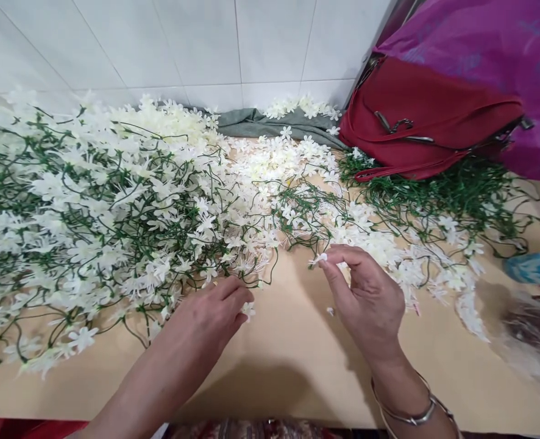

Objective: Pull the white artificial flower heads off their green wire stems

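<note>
My right hand (pixel 365 296) pinches a small white artificial flower (pixel 318 261) between thumb and forefinger, just above the table. Lower and to the left, my left hand (pixel 222 305) is closed, its fingers curled downward beside the flower pile. A white artificial flower (pixel 248 311) shows at its fingertips. To the left spreads a large heap of white artificial flowers (pixel 128 207) on green stems. Loose white blossoms (pixel 279 160) lie in the middle, and green stems (pixel 304 204) lie tangled just beyond my right hand. A tiny white piece (pixel 330 311) rests on the table between my hands.
A red bag (pixel 429 119) sits at the back right on green stems (pixel 462 192), with a purple bag (pixel 503 55) behind it. At the right edge are a blue patterned item (pixel 535 267) and a clear plastic bag (pixel 532 335). A tiled wall (pixel 197 42) backs the table (pixel 292 366).
</note>
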### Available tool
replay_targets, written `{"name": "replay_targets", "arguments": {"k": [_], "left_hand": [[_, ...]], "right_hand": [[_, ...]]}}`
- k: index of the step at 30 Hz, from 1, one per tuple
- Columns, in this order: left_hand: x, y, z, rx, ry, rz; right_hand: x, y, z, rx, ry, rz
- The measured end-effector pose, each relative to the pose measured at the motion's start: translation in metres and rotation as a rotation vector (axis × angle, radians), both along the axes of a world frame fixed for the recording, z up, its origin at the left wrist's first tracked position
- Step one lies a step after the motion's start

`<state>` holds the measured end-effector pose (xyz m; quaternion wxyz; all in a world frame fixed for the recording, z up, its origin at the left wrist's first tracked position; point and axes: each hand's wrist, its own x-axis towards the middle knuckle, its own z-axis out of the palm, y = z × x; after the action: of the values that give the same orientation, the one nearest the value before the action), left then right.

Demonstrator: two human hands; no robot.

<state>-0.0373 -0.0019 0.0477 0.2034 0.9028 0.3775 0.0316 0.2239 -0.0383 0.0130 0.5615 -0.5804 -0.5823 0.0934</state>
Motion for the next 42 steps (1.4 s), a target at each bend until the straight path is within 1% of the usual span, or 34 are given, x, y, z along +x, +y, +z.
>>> {"name": "replay_targets", "arguments": {"k": [3, 5, 7, 9, 12, 14, 16, 18, 20, 22, 24, 27, 30, 32, 34, 35, 37, 38, 40, 42], "left_hand": [[0.002, 0.002, -0.011, 0.013, 0.063, -0.005], [0.007, 0.005, -0.011, 0.025, 0.083, -0.011], [0.014, 0.007, -0.007, 0.040, 0.068, -0.009], [0.021, 0.007, -0.002, 0.032, -0.025, 0.004], [0.037, 0.005, 0.002, -0.041, -0.266, 0.035], [0.049, 0.003, 0.001, -0.106, -0.399, 0.030], [0.063, 0.002, -0.001, -0.153, -0.437, -0.018], [0.075, 0.001, -0.003, -0.120, -0.383, -0.095], [0.084, 0.002, -0.005, -0.031, -0.285, -0.170], [0.091, 0.005, -0.006, 0.052, -0.215, -0.207], [0.099, 0.011, -0.007, 0.127, -0.193, -0.183], [0.116, 0.021, -0.010, 0.221, -0.146, -0.095], [0.134, 0.030, -0.015, 0.257, -0.045, -0.003], [0.141, 0.033, -0.019, 0.252, -0.036, 0.028], [0.141, 0.035, -0.021, 0.189, -0.123, 0.051], [0.139, 0.036, -0.021, 0.135, -0.216, 0.072], [0.134, 0.040, -0.020, -0.031, -0.491, 0.142], [0.131, 0.042, -0.019, -0.151, -0.656, 0.190], [0.128, 0.046, -0.016, -0.458, -0.968, 0.302], [0.127, 0.051, -0.015, -0.788, -1.188, 0.408]], "right_hand": [[0.001, 0.000, -0.003, -0.004, 0.007, 0.013], [0.000, 0.000, -0.003, 0.002, 0.023, 0.014], [-0.002, 0.000, -0.001, -0.007, 0.095, -0.003], [-0.003, 0.001, 0.003, -0.043, 0.226, -0.057], [-0.002, 0.003, 0.010, -0.082, 0.400, -0.187], [0.002, 0.004, 0.012, -0.067, 0.438, -0.261], [0.008, 0.005, 0.012, -0.057, 0.435, -0.300], [0.012, 0.006, 0.011, -0.058, 0.429, -0.309], [0.014, 0.006, 0.010, -0.064, 0.437, -0.297], [0.014, 0.006, 0.010, -0.067, 0.454, -0.296], [0.013, 0.006, 0.010, -0.071, 0.474, -0.300], [0.013, 0.007, 0.009, -0.089, 0.493, -0.291], [0.013, 0.007, 0.009, -0.121, 0.496, -0.271], [0.014, 0.007, 0.009, -0.128, 0.506, -0.248], [0.014, 0.007, 0.009, -0.127, 0.516, -0.232], [0.014, 0.007, 0.009, -0.127, 0.519, -0.228], [0.014, 0.007, 0.011, -0.133, 0.531, -0.224], [0.013, 0.007, 0.011, -0.137, 0.543, -0.221], [0.011, 0.007, 0.013, -0.147, 0.576, -0.205], [0.009, 0.006, 0.013, -0.166, 0.602, -0.169]]}}
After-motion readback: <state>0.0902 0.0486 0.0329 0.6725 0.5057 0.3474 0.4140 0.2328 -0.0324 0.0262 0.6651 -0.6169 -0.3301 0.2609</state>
